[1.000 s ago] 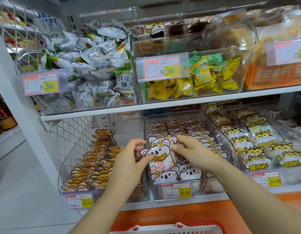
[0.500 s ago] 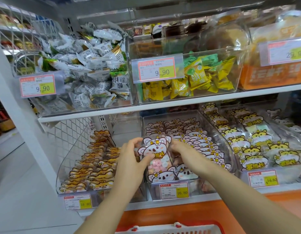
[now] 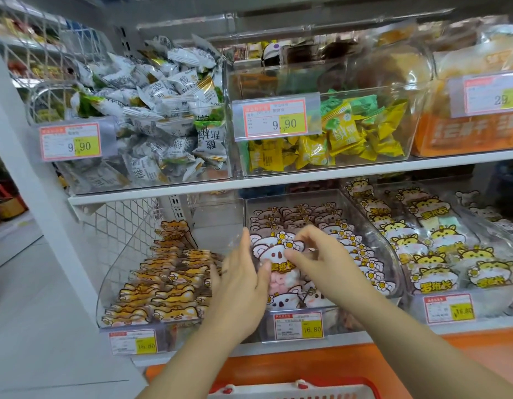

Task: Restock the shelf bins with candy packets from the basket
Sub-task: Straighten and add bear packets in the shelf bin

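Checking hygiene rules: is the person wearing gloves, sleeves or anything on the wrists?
No. The left hand and right hand are bare: no gloves, rings or watch show. Both forearms are uncovered down to the frame edge; no sleeve in view.

A white shelf (image 3: 278, 182) runs across the view, with a white post (image 3: 33, 168) at its left end. Under it a white wire mesh panel (image 3: 117, 226) closes the side. Lower down there is an orange panel (image 3: 307, 367). The floor (image 3: 33, 326) at the left is pale and smooth, and another rack (image 3: 5, 203) stands farther back. The light is even.
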Motion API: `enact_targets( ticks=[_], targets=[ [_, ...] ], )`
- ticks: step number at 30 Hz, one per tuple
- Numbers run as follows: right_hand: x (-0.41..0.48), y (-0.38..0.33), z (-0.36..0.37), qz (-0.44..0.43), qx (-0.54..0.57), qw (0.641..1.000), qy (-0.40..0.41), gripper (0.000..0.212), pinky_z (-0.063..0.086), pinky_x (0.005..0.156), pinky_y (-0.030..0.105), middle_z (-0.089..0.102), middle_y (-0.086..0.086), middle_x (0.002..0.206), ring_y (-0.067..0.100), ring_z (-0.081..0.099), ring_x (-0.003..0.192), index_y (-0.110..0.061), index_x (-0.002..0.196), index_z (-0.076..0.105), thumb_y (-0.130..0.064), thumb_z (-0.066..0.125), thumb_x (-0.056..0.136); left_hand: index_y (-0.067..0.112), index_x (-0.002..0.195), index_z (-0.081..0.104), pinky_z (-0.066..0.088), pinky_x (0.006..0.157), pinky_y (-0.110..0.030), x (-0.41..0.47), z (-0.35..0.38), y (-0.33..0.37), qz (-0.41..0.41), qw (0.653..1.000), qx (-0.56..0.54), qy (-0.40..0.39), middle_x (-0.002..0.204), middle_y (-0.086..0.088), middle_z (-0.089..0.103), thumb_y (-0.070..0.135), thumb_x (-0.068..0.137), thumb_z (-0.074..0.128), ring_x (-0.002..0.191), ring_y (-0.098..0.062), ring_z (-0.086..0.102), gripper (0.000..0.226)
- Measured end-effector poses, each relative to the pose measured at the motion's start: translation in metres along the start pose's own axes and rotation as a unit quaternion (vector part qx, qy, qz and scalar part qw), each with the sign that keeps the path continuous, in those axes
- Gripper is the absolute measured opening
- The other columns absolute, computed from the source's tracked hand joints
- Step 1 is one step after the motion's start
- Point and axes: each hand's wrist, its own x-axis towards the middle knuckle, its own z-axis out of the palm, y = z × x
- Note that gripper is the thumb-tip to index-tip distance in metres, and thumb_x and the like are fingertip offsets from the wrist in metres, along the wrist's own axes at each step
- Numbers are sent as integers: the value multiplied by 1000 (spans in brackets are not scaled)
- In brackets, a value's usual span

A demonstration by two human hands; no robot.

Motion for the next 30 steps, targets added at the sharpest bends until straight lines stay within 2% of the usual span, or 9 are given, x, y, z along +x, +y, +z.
enact_targets(
  ticks=[3, 8, 13, 14, 16, 18, 23, 27, 30],
  targets=[
    [-5, 2, 9, 22, -22, 999, 12, 14, 36, 51, 13, 52, -10, 64, -6, 48, 50, -21, 88, 56, -28, 66, 94, 31, 154, -24, -4, 124, -52, 1, 0, -3, -13, 1000, -3, -13, 167, 4, 12, 45, 106, 31, 154, -17, 7, 74],
    [-11, 8, 13, 36, -58, 998, 17, 20, 45, 56, 37, 55, -6, 62, 12, 47, 52, -31, 96, 50, -38, 68, 90, 33, 156, -17, -2, 124, -52, 2, -10, -10, -13, 1000, -12, -20, 160, 6, 32, 49, 100, 49, 151, -17, 18, 88],
    [-12, 2, -2, 61, 5, 996, -70, 87, 54, 70, 22, 53, -22, 110, 4, 63, 92, -47, 140, 26, -35, 85, 76, 34, 157, -12, -3, 123, -50, 1, -20, -15, -7, 1000, -16, -12, 149, 10, 42, 48, 94, 62, 147, -14, 24, 98],
    [-13, 3, -3, 58, -27, 994, -90, 82, 52, 67, 21, 56, -19, 108, 4, 63, 90, -46, 138, 31, -35, 84, 76, 35, 157, -11, -3, 123, -50, 0, -21, -16, -5, 1000, -17, -12, 145, 12, 43, 48, 91, 66, 146, -13, 26, 102],
    [-14, 7, -1, 39, -141, 983, -109, 39, 48, 61, 26, 59, -9, 85, 5, 55, 72, -41, 98, 45, -38, 80, 80, 37, 157, -11, -4, 122, -52, -2, -21, -17, 3, 1000, 2, -12, 143, 15, 44, 53, 85, 71, 146, -12, 27, 110],
    [-15, 13, 3, 28, -227, 969, -93, 43, 44, 61, 28, 55, -7, 74, 8, 49, 65, -36, 76, 35, -41, 77, 82, 39, 156, -12, -4, 123, -53, -3, -19, -19, 12, 999, 39, -10, 149, 15, 43, 57, 83, 71, 148, -12, 24, 112],
    [-19, 17, 15, 25, -251, 967, -42, 37, 43, 60, 29, 55, -7, 71, 9, 50, 64, -26, 80, 41, -45, 74, 81, 38, 155, -16, -8, 123, -54, 1, -15, -22, 24, 991, 130, 1, 154, 4, 40, 57, 86, 67, 149, -14, 25, 109],
    [-24, 20, 19, 17, -262, 965, -20, 37, 33, 56, 25, 46, -12, 69, 10, 45, 67, -30, 88, 37, -45, 71, 84, 35, 154, -18, -7, 122, -56, 2, -12, -24, 44, 985, 168, 10, 149, 7, 43, 60, 87, 63, 146, -12, 28, 109],
    [-24, 19, 12, 23, -216, 975, -41, 42, 34, 53, 18, 45, -16, 69, 1, 43, 62, -36, 78, 33, -41, 75, 82, 34, 153, -25, -8, 122, -56, 0, -12, -25, 48, 986, 162, 9, 150, 11, 41, 64, 86, 62, 147, -11, 25, 113]
  ],
)
